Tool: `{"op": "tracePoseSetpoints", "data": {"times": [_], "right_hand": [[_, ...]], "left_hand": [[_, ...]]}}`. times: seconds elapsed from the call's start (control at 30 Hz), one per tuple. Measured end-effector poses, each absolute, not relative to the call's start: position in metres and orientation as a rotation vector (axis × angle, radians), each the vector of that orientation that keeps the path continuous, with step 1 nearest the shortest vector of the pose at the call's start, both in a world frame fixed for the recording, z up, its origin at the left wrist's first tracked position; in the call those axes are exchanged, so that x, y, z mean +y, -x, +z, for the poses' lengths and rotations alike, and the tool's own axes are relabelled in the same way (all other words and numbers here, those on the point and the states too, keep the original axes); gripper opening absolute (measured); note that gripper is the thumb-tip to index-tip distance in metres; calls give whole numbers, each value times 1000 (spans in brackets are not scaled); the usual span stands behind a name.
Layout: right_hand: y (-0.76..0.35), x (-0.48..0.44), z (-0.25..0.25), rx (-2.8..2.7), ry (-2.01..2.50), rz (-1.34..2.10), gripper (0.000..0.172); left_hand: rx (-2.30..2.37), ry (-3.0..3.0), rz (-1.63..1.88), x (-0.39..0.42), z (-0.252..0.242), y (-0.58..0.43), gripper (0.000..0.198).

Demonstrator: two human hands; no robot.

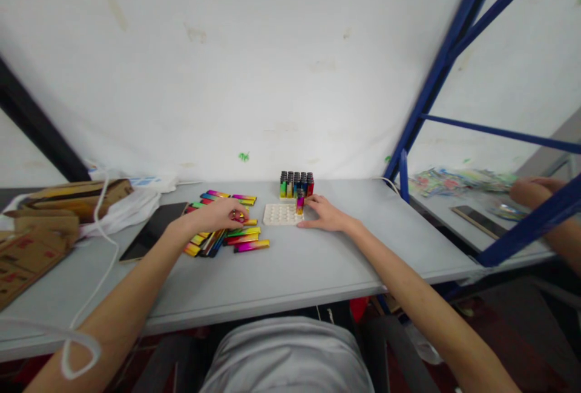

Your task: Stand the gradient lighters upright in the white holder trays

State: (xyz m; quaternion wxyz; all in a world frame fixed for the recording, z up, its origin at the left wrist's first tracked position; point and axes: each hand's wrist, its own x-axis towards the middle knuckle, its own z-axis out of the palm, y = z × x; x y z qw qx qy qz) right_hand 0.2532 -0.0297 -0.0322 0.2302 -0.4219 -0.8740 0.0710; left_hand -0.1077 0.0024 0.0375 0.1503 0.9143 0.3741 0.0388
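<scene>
My left hand (223,214) is closed on lighters (238,216) with shiny gold and red bodies, above a loose pile of them. Around and beneath it lie metallic-coloured lighters (252,246) in pink, yellow, green and dark tones. To the right is a white tray (278,215) with rows of round holes. One purple and gold lighter (300,204) stands upright at its right end. My right hand (327,214) grips that end of the tray, thumb at the near corner and fingers behind, close to the standing lighter.
Behind the tray stands a block of upright lighters (296,184) with black tops. A dark tablet (154,232), a white cable (109,235) and cardboard boxes (40,247) lie left. A blue metal frame (512,238) rises at right; beyond it are another person's arm (554,223) and a phone (480,221).
</scene>
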Motion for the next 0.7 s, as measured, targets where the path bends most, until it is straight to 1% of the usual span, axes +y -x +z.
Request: {"op": "tracePoseSetpoints", "data": {"times": [0.1, 0.33, 0.47, 0.57, 0.7], "right_hand": [[-253, -31, -31, -2401, 1173, 207, 71], [-251, -33, -26, -2426, 1165, 210, 68], [-251, -33, -26, -2431, 1175, 199, 68], [-252, -32, -27, -2426, 1184, 203, 69], [-253, -30, -29, -2416, 1181, 206, 68]], "left_hand": [[1043, -2637, 173, 6, 35, 108, 30], [1031, -2202, 681, -14, 54, 97, 49], [998, -1997, 905, -20, 61, 86, 44], [1010, -1812, 968, -19, 59, 84, 42], [979, -1661, 1003, -17, 50, 79, 44]]}}
